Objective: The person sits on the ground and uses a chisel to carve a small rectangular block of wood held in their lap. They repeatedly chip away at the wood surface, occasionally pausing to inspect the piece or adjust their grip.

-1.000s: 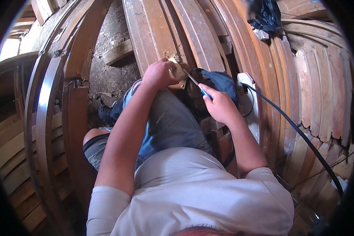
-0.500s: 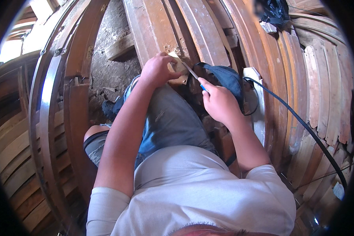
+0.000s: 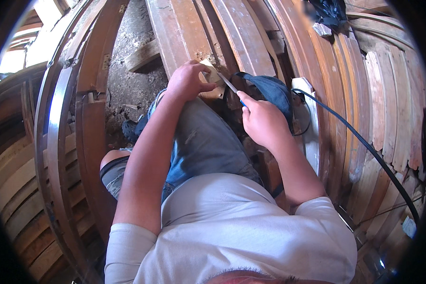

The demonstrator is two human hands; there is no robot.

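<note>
My left hand [image 3: 187,81] curls its fingers and thumb around a small pale wooden piece [image 3: 213,75], just beyond my knee. In my right hand [image 3: 266,122] is a blue-handled tool with a long, thin metal blade [image 3: 229,84]. The blade points forward and left, its tip at the wooden piece. Whether it is a chisel, a file or a knife I cannot tell. Wood crumbs [image 3: 206,56] lie on the brown wooden board [image 3: 184,35] beyond my left hand. My fingers hide part of the wooden piece.
A dark blue fabric item [image 3: 273,96] lies beside my right hand. From there a black cable [image 3: 360,137] arcs away to the right. Long brown wooden pieces [image 3: 92,142] line the left, and stacked boards [image 3: 386,104] fill the right. A short wood offcut [image 3: 142,56] rests on the rough floor.
My right hand and the tool have shifted slightly to the left. My left hand has moved a little with the wooden piece, still holding it.
</note>
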